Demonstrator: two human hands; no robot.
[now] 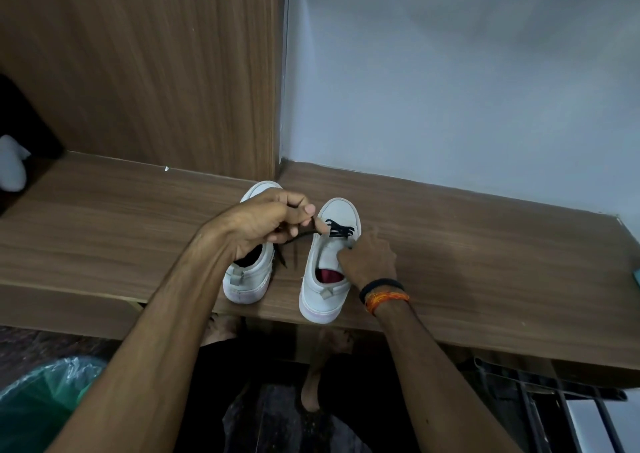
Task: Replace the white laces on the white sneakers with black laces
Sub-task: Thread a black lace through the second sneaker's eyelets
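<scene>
Black lace point(337, 229) criss-crosses the right of 2 smooth white sneakers point(329, 262) on the wood-grain desk point(485, 244). Left hand point(266, 224) fingers pinch its free end; right hand point(367, 258) fingers curl on the tongue.

Wood panel point(138, 71), wall point(450, 88) block behind sneakers point(329, 262).

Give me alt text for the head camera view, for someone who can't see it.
A person's left hand pinches a black lace partly threaded through the right sneaker, while the right hand grips that shoe's side. Both white sneakers, the left sneaker beside it, sit toes away on a wooden shelf against a pale wall.
</scene>
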